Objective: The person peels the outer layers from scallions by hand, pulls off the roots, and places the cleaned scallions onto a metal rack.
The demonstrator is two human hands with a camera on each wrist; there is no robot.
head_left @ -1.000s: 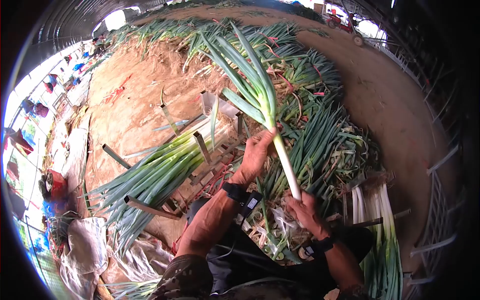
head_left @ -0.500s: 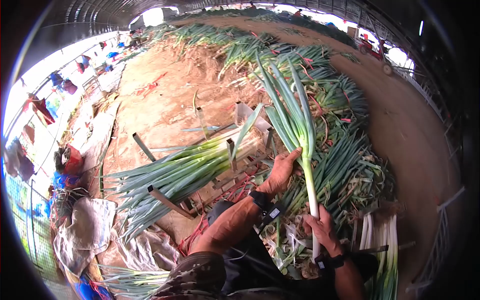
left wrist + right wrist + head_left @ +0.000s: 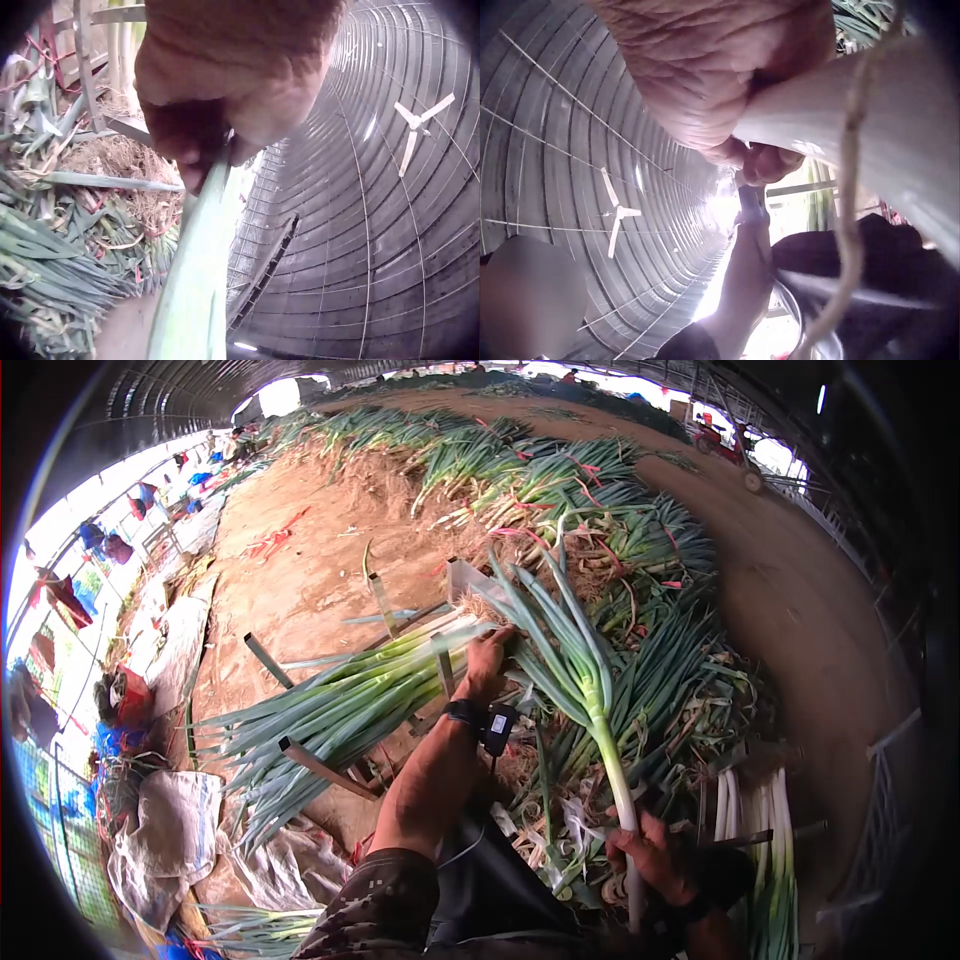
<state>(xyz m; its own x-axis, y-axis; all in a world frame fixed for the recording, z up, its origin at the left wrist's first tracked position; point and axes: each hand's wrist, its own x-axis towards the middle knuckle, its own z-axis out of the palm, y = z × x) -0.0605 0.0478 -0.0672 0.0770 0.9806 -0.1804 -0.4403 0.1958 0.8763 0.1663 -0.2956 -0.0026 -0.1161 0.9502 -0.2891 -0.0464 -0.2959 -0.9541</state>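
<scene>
A large green onion (image 3: pixel 598 725) slants across the middle of the head view, leaves up and white stalk down. My right hand (image 3: pixel 655 855) is curled round its white stalk; in the right wrist view the hand (image 3: pixel 727 75) wraps the thick stalk (image 3: pixel 885 127), with a thin root strand in front. My left hand (image 3: pixel 485 660) is beside the onion's leaves; in the left wrist view its fingers (image 3: pixel 184 146) pinch a green leaf (image 3: pixel 195 277). Left of this hand, a bundle of onions (image 3: pixel 340 695) lies in a metal rack (image 3: pixel 328 768), roots toward the hand.
Piled onions (image 3: pixel 650 660) with red ties stretch behind and right of the hands. More onions lie in a rack (image 3: pixel 745 838) at the lower right. Trimmed peelings (image 3: pixel 570 840) lie between the legs and the pile. Pale sacks (image 3: pixel 175 815) are at the lower left.
My left hand has left the onion's neck and moved up-left, now pinching a leaf. The right hand, still gripping the stalk, and the onion sit lower in view.
</scene>
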